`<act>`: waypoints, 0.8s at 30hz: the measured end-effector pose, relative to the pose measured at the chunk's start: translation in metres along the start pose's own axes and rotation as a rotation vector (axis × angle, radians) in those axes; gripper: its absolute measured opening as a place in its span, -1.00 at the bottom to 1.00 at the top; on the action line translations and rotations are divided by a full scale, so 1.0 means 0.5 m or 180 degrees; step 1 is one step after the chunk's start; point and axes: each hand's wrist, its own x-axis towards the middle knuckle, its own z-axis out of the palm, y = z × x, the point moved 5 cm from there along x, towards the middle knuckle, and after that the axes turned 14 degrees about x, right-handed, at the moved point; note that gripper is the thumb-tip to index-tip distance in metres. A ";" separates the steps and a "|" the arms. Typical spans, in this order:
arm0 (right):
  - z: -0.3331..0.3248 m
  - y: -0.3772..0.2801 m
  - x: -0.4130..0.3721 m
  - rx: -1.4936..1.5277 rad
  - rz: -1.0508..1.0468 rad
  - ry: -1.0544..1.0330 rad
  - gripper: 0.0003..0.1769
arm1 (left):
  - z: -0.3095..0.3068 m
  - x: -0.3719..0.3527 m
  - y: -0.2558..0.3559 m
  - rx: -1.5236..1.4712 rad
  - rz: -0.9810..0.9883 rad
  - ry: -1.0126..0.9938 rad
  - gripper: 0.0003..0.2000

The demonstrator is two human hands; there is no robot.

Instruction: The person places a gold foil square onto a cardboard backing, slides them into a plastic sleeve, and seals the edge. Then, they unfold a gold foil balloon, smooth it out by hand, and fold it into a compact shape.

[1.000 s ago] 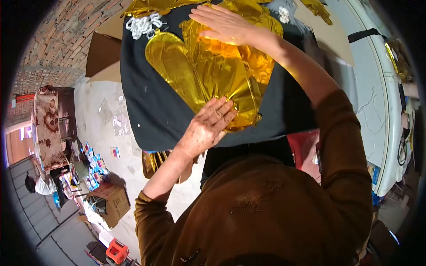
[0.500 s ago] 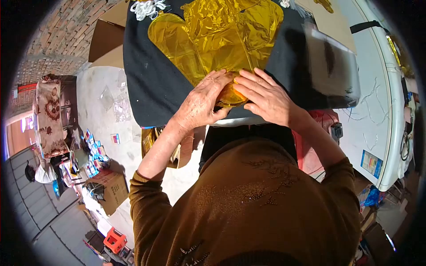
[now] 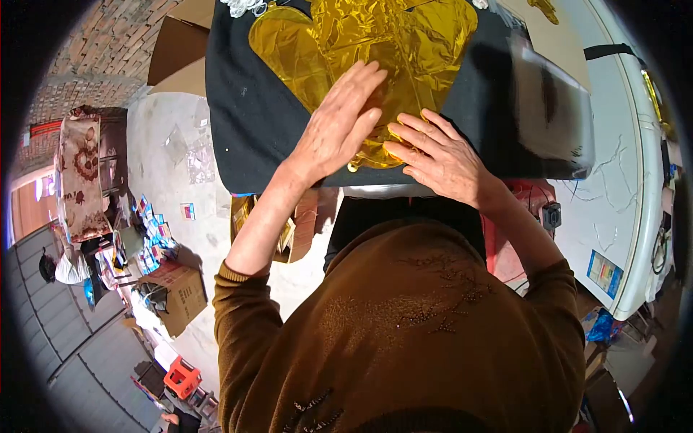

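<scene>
A flat, shiny gold foil balloon [image 3: 393,79] with rounded lobes lies across the black cloth [image 3: 238,137] on the table. Its narrow near end reaches close to the table's front edge. My left hand [image 3: 338,126] is over the left part of the foil, fingers stretched out and thumb apart. Beside it on the right, my right hand [image 3: 439,157] has its fingers spread, with the fingertips on the near end of the foil. Both palms face down, and part of the foil is hidden beneath them.
A bundle of white ribbon [image 3: 244,6] sits at the table's far left. To the right stands a clear plastic box [image 3: 552,112]. An open cardboard box [image 3: 179,50] is beyond the left edge, and a red stool [image 3: 182,377] stands on the floor.
My left hand has lifted off the near end of the foil and moved forward, its fingers straightening. My right hand stays near the same spot, and more of the near end shows.
</scene>
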 end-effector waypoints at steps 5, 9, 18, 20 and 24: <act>-0.007 -0.004 0.000 0.0005 -0.0075 0.0066 -0.40 | 0.066 0.041 -0.022 0.0690 0.0147 0.0147 -0.47; -0.006 -0.004 -0.002 0.0082 -0.0079 0.0107 -0.37 | 0.092 0.040 -0.019 0.1492 0.0045 0.0223 -0.44; 0.013 -0.009 -0.018 -0.0226 -0.0550 0.0038 -0.33 | 0.093 0.039 -0.010 0.1820 -0.0040 0.0099 -0.39; 0.024 -0.020 -0.017 -0.0234 -0.0554 -0.0089 -0.34 | 0.091 0.044 -0.006 0.1772 -0.0048 0.0066 -0.38; 0.020 -0.027 -0.021 -0.0088 -0.0604 0.0131 -0.46 | 0.085 0.045 -0.001 0.1804 -0.0063 -0.0052 -0.37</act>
